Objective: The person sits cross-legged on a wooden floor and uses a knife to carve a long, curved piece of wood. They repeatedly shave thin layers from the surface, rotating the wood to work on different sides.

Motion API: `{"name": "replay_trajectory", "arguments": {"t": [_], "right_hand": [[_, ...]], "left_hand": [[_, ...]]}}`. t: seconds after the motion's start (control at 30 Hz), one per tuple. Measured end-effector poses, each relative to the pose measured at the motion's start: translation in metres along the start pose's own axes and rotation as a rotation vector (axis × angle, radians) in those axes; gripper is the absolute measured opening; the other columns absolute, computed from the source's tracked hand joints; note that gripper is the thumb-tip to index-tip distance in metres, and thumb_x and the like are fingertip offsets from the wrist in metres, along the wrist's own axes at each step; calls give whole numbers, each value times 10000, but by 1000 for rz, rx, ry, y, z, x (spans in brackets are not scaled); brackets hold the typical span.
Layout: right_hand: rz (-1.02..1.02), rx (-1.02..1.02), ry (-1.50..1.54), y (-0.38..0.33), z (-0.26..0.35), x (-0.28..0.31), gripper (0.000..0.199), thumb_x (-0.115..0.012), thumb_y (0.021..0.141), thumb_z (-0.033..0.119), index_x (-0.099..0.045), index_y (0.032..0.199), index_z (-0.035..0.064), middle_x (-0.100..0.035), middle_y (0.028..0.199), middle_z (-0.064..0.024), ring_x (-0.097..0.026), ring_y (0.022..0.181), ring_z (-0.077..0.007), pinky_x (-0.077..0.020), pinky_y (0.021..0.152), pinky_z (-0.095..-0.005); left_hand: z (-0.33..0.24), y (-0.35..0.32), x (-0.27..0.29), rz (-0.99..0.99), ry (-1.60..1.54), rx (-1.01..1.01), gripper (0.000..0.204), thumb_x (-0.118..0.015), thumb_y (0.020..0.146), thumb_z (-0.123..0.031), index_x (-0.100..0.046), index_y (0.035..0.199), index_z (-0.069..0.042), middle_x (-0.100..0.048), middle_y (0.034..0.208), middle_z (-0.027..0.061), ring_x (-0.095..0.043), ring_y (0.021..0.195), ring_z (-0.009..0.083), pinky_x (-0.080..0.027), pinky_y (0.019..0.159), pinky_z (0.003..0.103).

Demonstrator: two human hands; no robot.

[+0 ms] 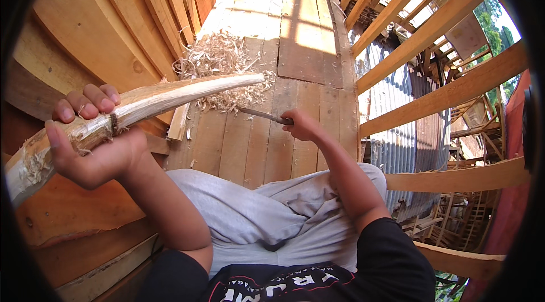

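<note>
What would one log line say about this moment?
left hand: grips wooden stick | right hand: holds knife, blade off stick | shavings on plank floor

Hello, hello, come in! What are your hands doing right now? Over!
Left hand gripping the carved wooden stick, tip pointing away. Right hand holding a knife, blade just below the tip, not touching. Wood shavings piled on the plank floor.

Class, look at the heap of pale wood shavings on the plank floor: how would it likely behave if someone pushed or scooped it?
The wood shavings are thin loose curls, so they would probably scatter rather than slide as one mass. They look very light for their bulk and springy, likely crushing easily. Some strands lie over the plank floor seams and may snag there.
</note>
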State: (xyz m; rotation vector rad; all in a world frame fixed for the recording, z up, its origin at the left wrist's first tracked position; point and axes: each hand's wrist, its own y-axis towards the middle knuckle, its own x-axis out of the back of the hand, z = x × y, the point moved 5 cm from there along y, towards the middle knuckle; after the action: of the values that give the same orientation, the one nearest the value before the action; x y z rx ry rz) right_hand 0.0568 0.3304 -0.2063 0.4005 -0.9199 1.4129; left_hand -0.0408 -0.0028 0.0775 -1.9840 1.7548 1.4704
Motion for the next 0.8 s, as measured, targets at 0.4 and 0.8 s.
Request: {"name": "replay_trajectory", "arguments": {"t": [0.4,0.8], "right_hand": [[-278,132,-138,38,-47,27,221,-724,683,52,-710,903,76,-647,829,-101,-616,801,-292,-487,718,-387],[-506,-128,14,37,-35,46,113,-637,806,102,-677,898,51,-647,847,-167,-610,810,-356,-466,708,-436]], "left_hand": [[1,-1,-2,-23,7,-10,325,-569,750,-390,-404,748,-110,-385,605,19,-381,518,155,-343,541,289],[5,-1,1,-36,10,-2,317,-586,738,-365,-397,742,-111,-368,634,21,-358,569,154,-311,572,294]]}}
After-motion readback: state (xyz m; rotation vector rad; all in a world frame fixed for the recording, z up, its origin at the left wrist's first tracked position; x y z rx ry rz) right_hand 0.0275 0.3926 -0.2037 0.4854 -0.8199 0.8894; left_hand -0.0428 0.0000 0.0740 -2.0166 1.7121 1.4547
